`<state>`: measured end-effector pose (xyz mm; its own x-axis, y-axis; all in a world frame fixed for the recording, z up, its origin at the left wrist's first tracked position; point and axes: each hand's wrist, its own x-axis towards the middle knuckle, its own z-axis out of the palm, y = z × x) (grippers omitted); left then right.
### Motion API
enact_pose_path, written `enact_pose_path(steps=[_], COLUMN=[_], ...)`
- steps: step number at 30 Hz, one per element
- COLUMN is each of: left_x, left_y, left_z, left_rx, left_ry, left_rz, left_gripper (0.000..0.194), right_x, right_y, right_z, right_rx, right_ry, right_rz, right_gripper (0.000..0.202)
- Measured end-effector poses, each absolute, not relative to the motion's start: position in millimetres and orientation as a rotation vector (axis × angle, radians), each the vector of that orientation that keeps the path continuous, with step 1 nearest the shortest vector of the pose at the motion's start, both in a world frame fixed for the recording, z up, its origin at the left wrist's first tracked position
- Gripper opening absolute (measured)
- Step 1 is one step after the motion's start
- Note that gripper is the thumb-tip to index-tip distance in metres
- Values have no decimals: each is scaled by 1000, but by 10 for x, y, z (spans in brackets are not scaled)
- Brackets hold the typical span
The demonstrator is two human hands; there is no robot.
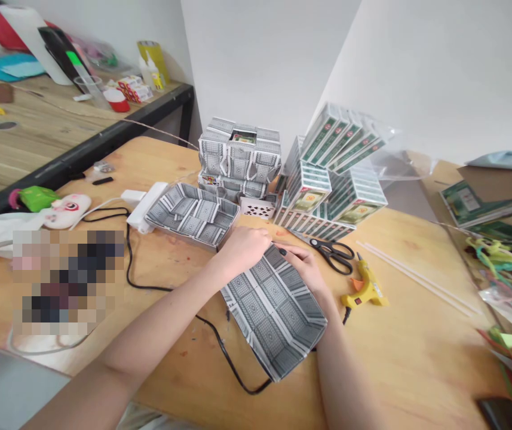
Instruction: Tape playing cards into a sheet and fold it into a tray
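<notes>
An open tray built of grey patterned playing cards (273, 304) is tilted in front of me above the table. My left hand (247, 248) is closed at its far corner, and what its fingertips pinch there is partly hidden. My right hand (303, 263) grips the right far side of the tray, thumb at the rim and the other fingers partly hidden. Just beyond my left hand lies a second card tray (179, 212) with loose cards inside. A playing card (258, 209) with black pips lies face up beside it. Scissors (334, 254) and a yellow glue gun (365, 286) rest right of my right hand.
Stacked green card boxes (309, 185) and a larger card-covered box (240, 155) stand at the back. A white power strip (146, 209) and black cable (224, 346) lie leftward. Two glue sticks (417, 278) lie right. A second table (27, 137) stands far left.
</notes>
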<state>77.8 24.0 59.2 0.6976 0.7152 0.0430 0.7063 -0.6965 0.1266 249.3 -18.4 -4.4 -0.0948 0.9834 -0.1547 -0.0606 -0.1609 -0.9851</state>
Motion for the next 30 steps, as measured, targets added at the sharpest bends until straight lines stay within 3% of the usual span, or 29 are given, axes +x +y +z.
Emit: enact_pose_path(steps=[20,30], left_x=[678,712], left_y=[286,255], left_z=[497,573], left_rx=[2433,2504], left_ry=[1241,1292], left_rz=[521,318], left_gripper=[31,27], right_x=[2429,2413], right_y=[-194,-179], right_z=[4,36], right_rx=[-1162,-1215], right_ry=[-1076,-1070], right_rz=[1439,1430], right_gripper=[20,15])
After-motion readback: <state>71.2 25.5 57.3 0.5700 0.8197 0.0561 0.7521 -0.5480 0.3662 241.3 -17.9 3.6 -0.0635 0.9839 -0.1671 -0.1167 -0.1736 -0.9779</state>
